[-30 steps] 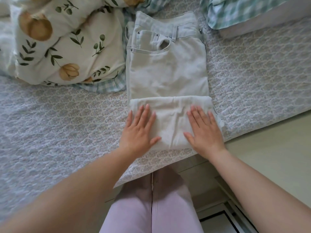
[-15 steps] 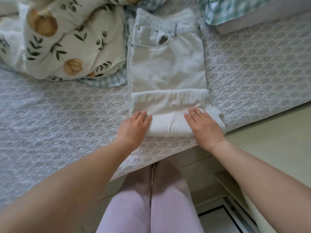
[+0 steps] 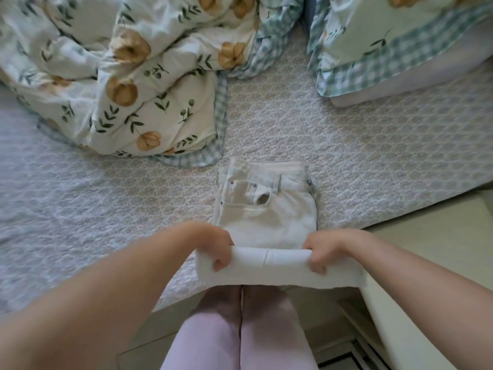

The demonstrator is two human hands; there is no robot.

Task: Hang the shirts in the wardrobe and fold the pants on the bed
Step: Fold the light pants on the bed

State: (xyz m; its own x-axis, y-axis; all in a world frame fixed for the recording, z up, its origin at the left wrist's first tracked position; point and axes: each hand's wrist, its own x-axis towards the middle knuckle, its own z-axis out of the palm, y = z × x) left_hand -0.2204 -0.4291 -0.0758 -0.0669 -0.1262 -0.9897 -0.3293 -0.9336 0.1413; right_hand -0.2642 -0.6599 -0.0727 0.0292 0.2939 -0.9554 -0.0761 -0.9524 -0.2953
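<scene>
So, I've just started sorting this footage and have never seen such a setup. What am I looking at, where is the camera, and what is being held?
There is no machine here, only a person's two bare hands. The single picture comes from a wide-angle camera worn on the person's head, looking forward and down. That is why the arms reach in from the bottom and the person's own pink-clad legs show below.

On the quilted bed cover lie the cream pants, a crumpled floral duvet and a pillow at top right.

The left hand and right hand each have a grip on the folded leg end of the pants, with fingers curled round it. They hold it up near the bed's edge, while the waistband part lies flat.
</scene>
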